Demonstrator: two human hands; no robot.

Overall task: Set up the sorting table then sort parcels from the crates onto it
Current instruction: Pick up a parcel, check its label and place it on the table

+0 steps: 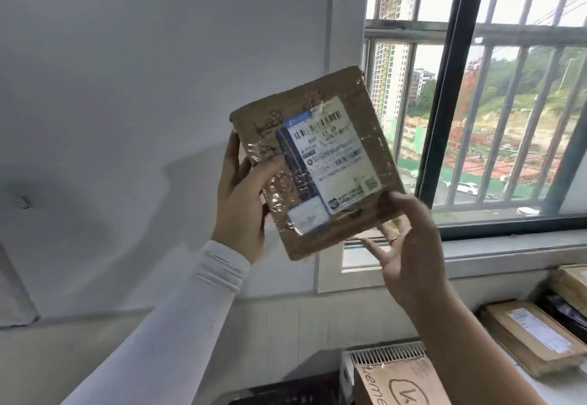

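You hold a flat brown parcel (pixel 317 163) up in front of the white wall (pixel 127 87), tilted, its white shipping label (pixel 333 153) facing you under shiny tape. Your left hand (pixel 244 192), in a white sleeve (pixel 178 315), grips its left edge with the thumb on the front. Your right hand (pixel 409 246) supports the lower right corner, thumb on the front, fingers spread behind. Behind it is the barred window (pixel 492 87). At the lower right, brown parcels (pixel 533 334) lie on a table (pixel 559 385), beside a white crate (pixel 387 354) holding a cardboard box (pixel 400 382).
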